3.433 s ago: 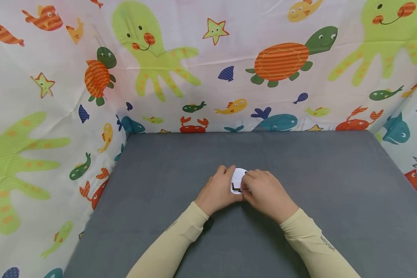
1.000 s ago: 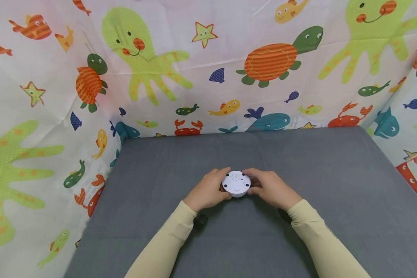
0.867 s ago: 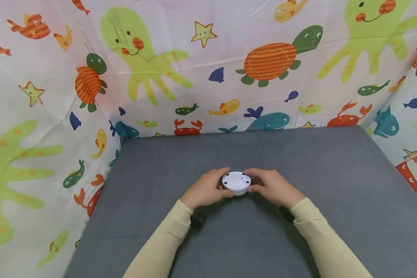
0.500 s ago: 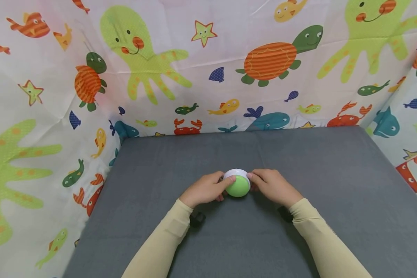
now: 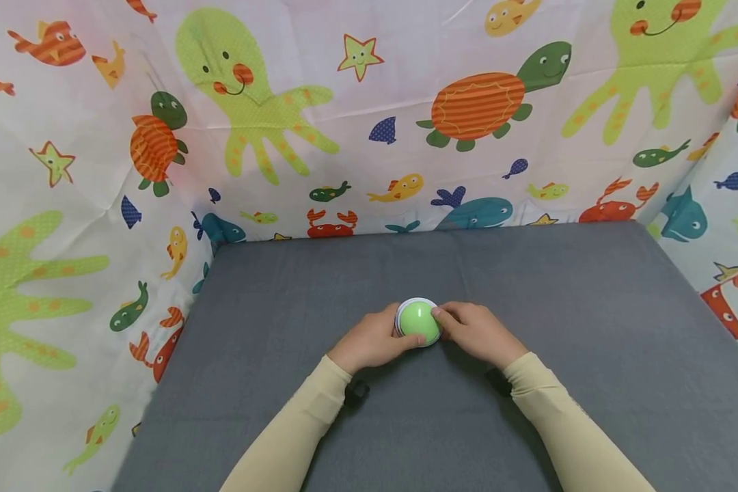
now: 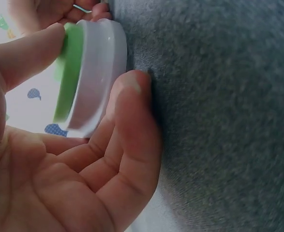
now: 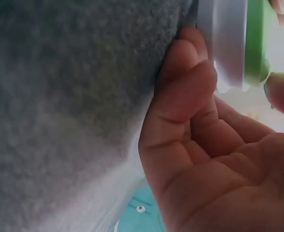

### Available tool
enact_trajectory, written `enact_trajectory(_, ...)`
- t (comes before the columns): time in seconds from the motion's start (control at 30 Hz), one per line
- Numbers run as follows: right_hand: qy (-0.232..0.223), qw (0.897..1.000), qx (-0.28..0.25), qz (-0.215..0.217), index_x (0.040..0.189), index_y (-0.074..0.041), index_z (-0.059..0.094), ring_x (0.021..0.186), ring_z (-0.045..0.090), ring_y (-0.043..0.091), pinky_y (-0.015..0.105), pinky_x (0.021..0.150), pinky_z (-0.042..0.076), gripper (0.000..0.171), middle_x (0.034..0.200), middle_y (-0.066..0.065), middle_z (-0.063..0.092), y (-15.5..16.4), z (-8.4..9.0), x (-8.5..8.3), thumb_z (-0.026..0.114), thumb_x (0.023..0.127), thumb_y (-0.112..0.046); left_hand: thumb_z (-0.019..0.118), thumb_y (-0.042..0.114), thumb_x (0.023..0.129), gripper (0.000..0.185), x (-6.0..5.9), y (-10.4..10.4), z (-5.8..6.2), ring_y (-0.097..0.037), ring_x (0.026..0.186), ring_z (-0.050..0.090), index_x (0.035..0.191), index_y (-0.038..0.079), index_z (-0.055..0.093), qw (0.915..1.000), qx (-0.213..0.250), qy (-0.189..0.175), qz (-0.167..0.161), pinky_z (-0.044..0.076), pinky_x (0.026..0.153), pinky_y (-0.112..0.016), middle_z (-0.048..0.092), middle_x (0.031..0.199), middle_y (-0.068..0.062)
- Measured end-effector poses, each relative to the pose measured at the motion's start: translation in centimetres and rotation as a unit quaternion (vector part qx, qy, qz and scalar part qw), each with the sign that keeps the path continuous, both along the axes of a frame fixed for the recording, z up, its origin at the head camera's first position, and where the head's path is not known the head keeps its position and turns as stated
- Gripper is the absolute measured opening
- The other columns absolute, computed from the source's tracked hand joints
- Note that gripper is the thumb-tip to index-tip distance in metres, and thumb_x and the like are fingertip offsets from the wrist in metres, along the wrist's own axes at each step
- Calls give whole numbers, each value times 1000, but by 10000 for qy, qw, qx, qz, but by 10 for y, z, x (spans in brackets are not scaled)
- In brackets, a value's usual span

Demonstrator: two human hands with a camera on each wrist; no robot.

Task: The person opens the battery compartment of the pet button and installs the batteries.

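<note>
**One green-domed button held between two hands on a grey mat**

One round button point(image 5: 418, 322) is seen, just below the middle of the head view, with a green dome set in a white base. It is set on the grey mat point(image 5: 578, 328), green side up. In the left wrist view the same button point(image 6: 91, 79) is shown from the side, white rim toward the mat and green dome away from it.

Two hands are counted, both in pale yellow sleeves point(image 5: 295, 437). The left hand point(image 5: 375, 339) is placed at the left side of the button; its fingers are curled round the white rim and its thumb point(image 6: 28, 50) is laid against the green dome. The right hand point(image 5: 476, 335) is placed at the right side in the same way: its fingers point(image 7: 185, 82) are bent against the white base point(image 7: 226, 43) next to the mat, and a fingertip is seen at the green edge. The button is thus pinched from both sides, and neither hand is spread flat.

Two small black objects point(image 5: 357, 393) are seen lower in the frame, one under each wrist.

One printed sheet point(image 5: 369, 116) with octopuses, turtles, fish and starfish is hung behind the mat, across the upper half and both edges of the frame.
</note>
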State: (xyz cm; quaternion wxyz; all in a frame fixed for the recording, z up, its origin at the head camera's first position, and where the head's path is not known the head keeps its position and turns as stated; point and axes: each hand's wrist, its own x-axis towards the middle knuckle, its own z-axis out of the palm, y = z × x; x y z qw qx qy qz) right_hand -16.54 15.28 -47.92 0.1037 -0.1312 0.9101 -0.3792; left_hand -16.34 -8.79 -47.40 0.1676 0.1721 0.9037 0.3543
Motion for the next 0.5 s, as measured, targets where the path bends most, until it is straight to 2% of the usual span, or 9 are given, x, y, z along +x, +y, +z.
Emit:
enact_trajectory(0.17, 48, 9997, 185, 151, 129, -7, 73, 68, 58, 13, 33, 66, 47, 47, 76, -1, 66, -3, -1, 2, 61, 109, -49, 75, 53, 99, 64, 0, 4, -4, -9, 87, 68, 145, 11, 58, 9999, -94, 47, -18, 56, 80, -32, 76, 115, -1)
enact_trajectory(0.33, 104, 9990, 347, 260, 138, -2, 69, 65, 55, 13, 32, 63, 46, 52, 74, -3, 62, -5, -1, 4, 66, 108, -44, 75, 49, 100, 59, -2, 3, -9, -11, 91, 67, 142, 11, 60, 9998, -146, 113, -51, 56, 83, -33, 76, 119, -2)
enact_trajectory(0.43, 107, 9989, 391, 253, 138, -1, 69, 65, 56, 13, 33, 63, 47, 51, 77, -1, 65, -3, -2, 4, 66, 108, -42, 76, 50, 99, 58, -2, -1, -10, -11, 87, 65, 140, 12, 61, 9999, -113, 53, -50, 54, 79, -31, 74, 109, 0)
enact_trajectory(0.5, 228, 9986, 445, 189, 139, -1, 69, 69, 58, 12, 33, 66, 49, 52, 84, 0, 70, -1, -3, 4, 66, 108, -42, 76, 52, 99, 66, -3, -7, -10, -11, 80, 63, 146, 9, 59, 9998, -181, 25, 39, 52, 74, -31, 72, 98, 0)
